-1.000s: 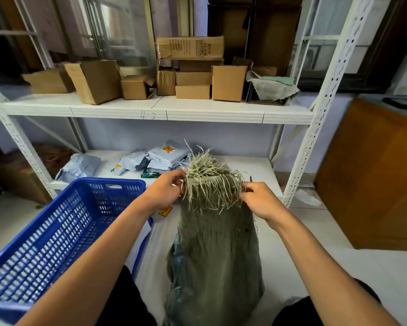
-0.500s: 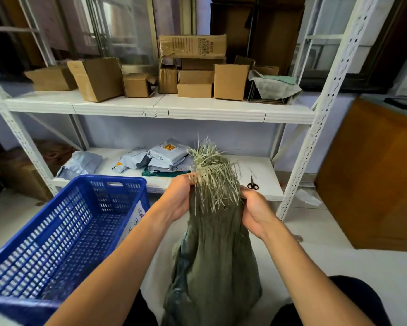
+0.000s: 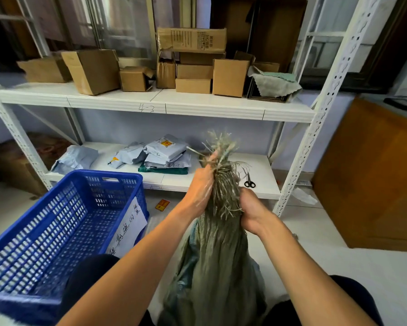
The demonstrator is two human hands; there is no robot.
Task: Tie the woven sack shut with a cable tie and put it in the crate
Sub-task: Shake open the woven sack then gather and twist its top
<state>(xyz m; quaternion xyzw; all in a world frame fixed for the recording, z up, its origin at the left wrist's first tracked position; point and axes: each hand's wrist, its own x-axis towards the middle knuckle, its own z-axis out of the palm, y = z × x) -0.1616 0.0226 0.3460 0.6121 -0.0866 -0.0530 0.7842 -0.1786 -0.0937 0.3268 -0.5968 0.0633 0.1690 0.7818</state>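
Observation:
A grey-green woven sack (image 3: 217,260) stands upright on the floor between my knees, its frayed mouth gathered into a narrow bunch at the top. My left hand (image 3: 201,187) grips the bunched neck from the left, fingers curled round it. Just below and to the right, my right hand (image 3: 250,209) grips the same neck. Loose frayed strands hang over both hands. A blue plastic crate (image 3: 63,222) stands at my left, holding nothing I can see, with a white paper label on its near wall. I see no cable tie.
A white metal shelf unit (image 3: 155,104) stands ahead with cardboard boxes on top. Its lower shelf holds grey mail bags (image 3: 165,152) and black scissors (image 3: 249,182). A wooden cabinet (image 3: 372,175) stands at the right. White floor tiles surround the sack.
The sack's mouth went from spread wide to a tight bunch as my hands drew together. My left hand rose on the neck and my right hand dropped below it.

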